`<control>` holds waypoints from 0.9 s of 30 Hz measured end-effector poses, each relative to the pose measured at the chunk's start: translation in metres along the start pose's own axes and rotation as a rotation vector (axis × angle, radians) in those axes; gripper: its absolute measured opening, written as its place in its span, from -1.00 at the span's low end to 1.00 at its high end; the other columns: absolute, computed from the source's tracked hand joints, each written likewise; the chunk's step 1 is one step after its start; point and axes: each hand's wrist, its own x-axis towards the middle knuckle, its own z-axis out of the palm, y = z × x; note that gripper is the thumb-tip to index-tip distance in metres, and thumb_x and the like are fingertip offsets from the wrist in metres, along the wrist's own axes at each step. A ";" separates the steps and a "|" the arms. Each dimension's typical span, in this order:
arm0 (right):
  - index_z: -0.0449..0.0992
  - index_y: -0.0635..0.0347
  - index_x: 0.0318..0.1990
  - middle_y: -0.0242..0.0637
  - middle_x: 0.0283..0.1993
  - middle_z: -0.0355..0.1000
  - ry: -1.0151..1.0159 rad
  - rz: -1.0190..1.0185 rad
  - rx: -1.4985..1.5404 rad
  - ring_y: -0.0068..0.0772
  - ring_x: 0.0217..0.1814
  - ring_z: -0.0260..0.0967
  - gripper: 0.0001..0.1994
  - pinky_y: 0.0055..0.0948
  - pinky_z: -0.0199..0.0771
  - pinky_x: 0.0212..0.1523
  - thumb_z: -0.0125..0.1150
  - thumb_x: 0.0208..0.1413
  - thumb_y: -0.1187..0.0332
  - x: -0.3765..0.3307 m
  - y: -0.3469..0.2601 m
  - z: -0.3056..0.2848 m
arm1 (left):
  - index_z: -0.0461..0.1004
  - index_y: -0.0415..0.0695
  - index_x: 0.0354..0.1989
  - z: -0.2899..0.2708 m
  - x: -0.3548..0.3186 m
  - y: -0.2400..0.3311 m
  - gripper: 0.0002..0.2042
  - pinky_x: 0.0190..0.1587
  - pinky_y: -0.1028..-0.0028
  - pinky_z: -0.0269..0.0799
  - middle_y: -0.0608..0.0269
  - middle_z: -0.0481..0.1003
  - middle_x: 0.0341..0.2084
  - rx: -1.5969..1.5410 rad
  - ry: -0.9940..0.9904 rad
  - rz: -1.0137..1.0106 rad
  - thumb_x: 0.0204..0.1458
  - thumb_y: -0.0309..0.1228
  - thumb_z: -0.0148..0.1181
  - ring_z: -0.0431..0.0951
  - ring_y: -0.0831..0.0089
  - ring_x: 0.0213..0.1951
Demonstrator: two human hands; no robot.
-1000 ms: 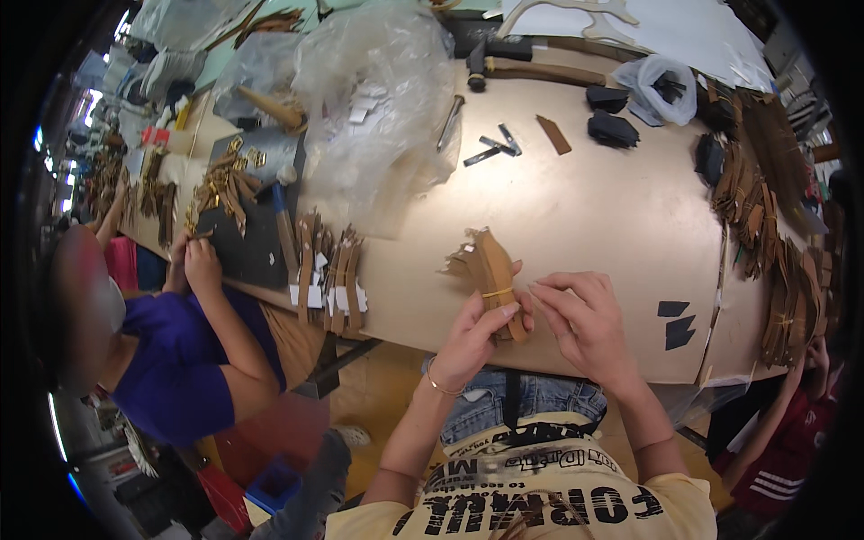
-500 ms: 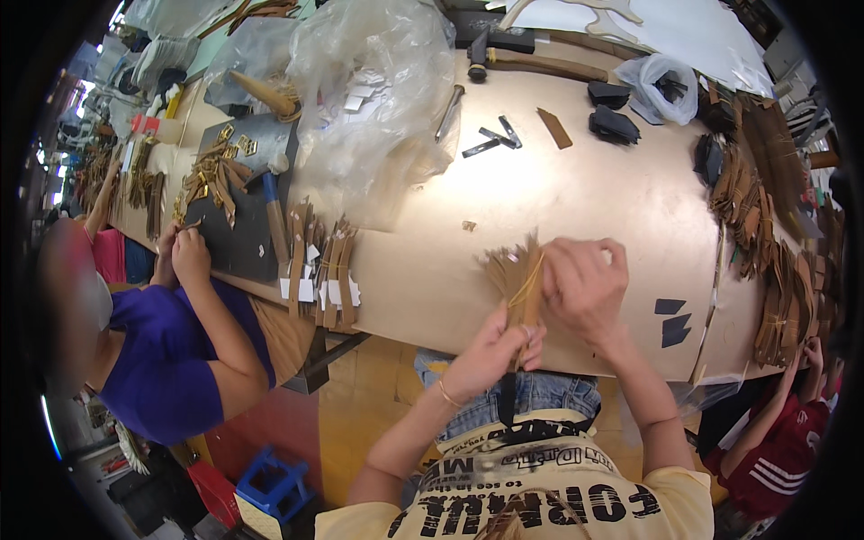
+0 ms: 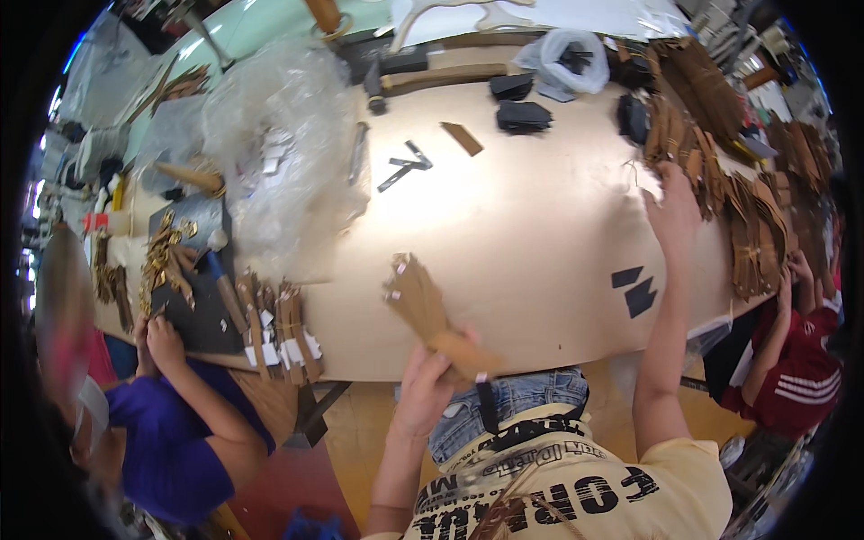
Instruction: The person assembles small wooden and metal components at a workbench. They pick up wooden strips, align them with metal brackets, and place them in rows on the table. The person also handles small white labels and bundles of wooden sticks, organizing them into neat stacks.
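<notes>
My left hand (image 3: 425,382) grips the lower end of a bundle of brown leather strips (image 3: 416,297) above the table's near edge. The strips fan out at their far end, and no band shows around them. Stretched far to the right, my right hand (image 3: 675,211) is beside banded bundles of brown strips (image 3: 706,171). Its thumb and fingers look apart, somewhat blurred. A thin, thread-like loop (image 3: 634,171) lies or hangs by its fingertips; I cannot tell whether it touches them.
Black pieces (image 3: 635,292) lie right of the middle. Farther back are dark strips (image 3: 405,166), one brown piece (image 3: 463,139), a hammer (image 3: 441,76) and black stacks (image 3: 524,117). Crumpled clear plastic (image 3: 288,180) spreads to the left. A co-worker in purple (image 3: 180,450) sits left, another in red (image 3: 796,378) right.
My right hand has left the bundle and reached right and away. The yellow band around the bundle no longer shows. My left hand still holds the strips, now tilted left. The view has shifted right.
</notes>
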 end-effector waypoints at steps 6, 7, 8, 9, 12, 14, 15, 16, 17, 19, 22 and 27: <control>0.54 0.18 -0.05 -0.31 -0.18 0.50 -0.385 -0.121 0.837 -0.46 -0.17 0.39 -0.75 -0.44 0.36 -0.12 0.08 0.13 0.55 -0.081 -0.058 -0.020 | -0.09 -0.12 0.46 0.026 0.034 0.000 -0.43 0.15 0.31 0.30 0.09 0.35 0.08 -0.140 0.088 0.031 0.30 -0.34 -0.19 0.33 0.25 0.17; 0.51 0.21 -0.01 -0.32 -0.16 0.49 -0.533 -0.066 0.991 -0.48 -0.14 0.38 -0.74 -0.45 0.36 -0.09 0.10 0.14 0.52 -0.098 -0.074 -0.025 | -0.13 -0.13 0.47 0.029 0.036 -0.001 -0.43 0.21 0.26 0.27 0.10 0.33 0.16 -0.100 0.096 0.032 0.32 -0.30 -0.20 0.31 0.24 0.19; 0.49 0.23 0.03 -0.33 -0.13 0.49 -0.674 -0.020 1.138 -0.51 -0.11 0.38 -0.73 -0.46 0.35 -0.07 0.12 0.16 0.50 -0.114 -0.090 -0.029 | -0.15 -0.12 0.47 0.032 0.035 -0.004 -0.42 0.24 0.25 0.24 0.10 0.28 0.20 -0.037 0.084 0.097 0.32 -0.30 -0.21 0.30 0.24 0.21; 0.45 0.24 0.08 -0.31 -0.09 0.47 -0.744 0.081 1.313 -0.52 -0.08 0.37 -0.69 -0.47 0.35 -0.05 0.14 0.17 0.46 -0.129 -0.105 -0.034 | -0.17 -0.12 0.47 0.036 0.034 -0.010 -0.42 0.27 0.24 0.22 0.10 0.24 0.25 0.046 0.118 0.140 0.33 -0.30 -0.22 0.28 0.25 0.23; 0.36 0.25 0.19 -0.23 0.01 0.43 -0.842 0.134 1.557 -0.49 0.03 0.35 -0.57 -0.48 0.34 0.03 0.21 0.20 0.35 -0.152 -0.135 -0.041 | -0.25 -0.16 0.48 0.036 0.028 -0.021 -0.40 0.37 0.29 0.06 0.10 -0.02 0.41 0.230 0.109 0.254 0.32 -0.34 -0.22 0.15 0.28 0.34; 0.33 0.26 0.22 -0.21 0.06 0.41 -0.890 0.062 1.552 -0.47 0.09 0.34 -0.54 -0.46 0.34 0.09 0.22 0.21 0.32 -0.155 -0.143 -0.042 | -0.29 -0.18 0.47 0.035 0.027 -0.029 -0.38 0.40 0.32 -0.02 0.13 -0.15 0.48 0.294 0.106 0.305 0.32 -0.35 -0.21 0.05 0.30 0.39; 0.34 0.26 0.22 -0.21 0.07 0.41 -0.921 0.009 1.507 -0.47 0.12 0.34 -0.55 -0.45 0.34 0.12 0.22 0.22 0.33 -0.155 -0.144 -0.042 | -0.29 -0.18 0.47 0.035 0.026 -0.033 -0.37 0.40 0.33 -0.02 0.16 -0.18 0.48 0.307 0.129 0.322 0.31 -0.35 -0.19 0.02 0.31 0.41; 0.34 0.26 0.22 -0.21 0.09 0.40 -0.954 -0.045 1.463 -0.46 0.15 0.33 -0.56 -0.44 0.34 0.16 0.21 0.23 0.34 -0.155 -0.145 -0.042 | -0.29 -0.18 0.47 0.033 0.025 -0.036 -0.36 0.40 0.34 -0.02 0.19 -0.20 0.49 0.321 0.154 0.340 0.31 -0.34 -0.18 -0.01 0.33 0.42; 0.33 0.27 0.23 -0.21 0.10 0.40 -0.990 0.011 1.536 -0.46 0.17 0.33 -0.57 -0.43 0.33 0.18 0.20 0.25 0.36 -0.155 -0.146 -0.042 | -0.29 -0.18 0.47 0.031 0.023 -0.038 -0.34 0.41 0.32 -0.04 0.18 -0.21 0.48 0.222 0.132 0.339 0.29 -0.33 -0.15 -0.02 0.33 0.42; 0.32 0.30 0.24 -0.21 0.13 0.39 -1.062 0.126 1.684 -0.46 0.21 0.31 -0.58 -0.43 0.32 0.23 0.16 0.27 0.41 -0.156 -0.145 -0.043 | -0.29 -0.17 0.47 0.027 0.017 -0.039 -0.30 0.42 0.30 -0.06 0.16 -0.23 0.48 0.028 0.090 0.337 0.25 -0.31 -0.07 -0.04 0.33 0.43; 0.31 0.33 0.24 -0.21 0.17 0.37 -1.190 0.210 1.743 -0.49 0.20 0.32 -0.61 -0.47 0.34 0.22 0.10 0.28 0.49 -0.155 -0.141 -0.047 | -0.11 -0.17 0.43 0.018 0.019 -0.036 -0.31 0.42 0.22 -0.02 0.04 -0.06 0.43 0.170 -0.032 0.477 0.17 -0.30 0.03 0.03 0.25 0.41; 0.35 0.34 0.21 -0.22 0.13 0.41 -1.200 0.238 1.712 -0.49 0.16 0.36 -0.61 -0.47 0.39 0.18 0.16 0.25 0.49 -0.149 -0.140 -0.045 | 0.20 -0.12 0.27 0.009 0.030 -0.023 -0.40 0.41 0.08 0.02 -0.10 0.24 0.26 0.072 -0.028 0.368 0.03 -0.20 0.12 0.18 0.05 0.35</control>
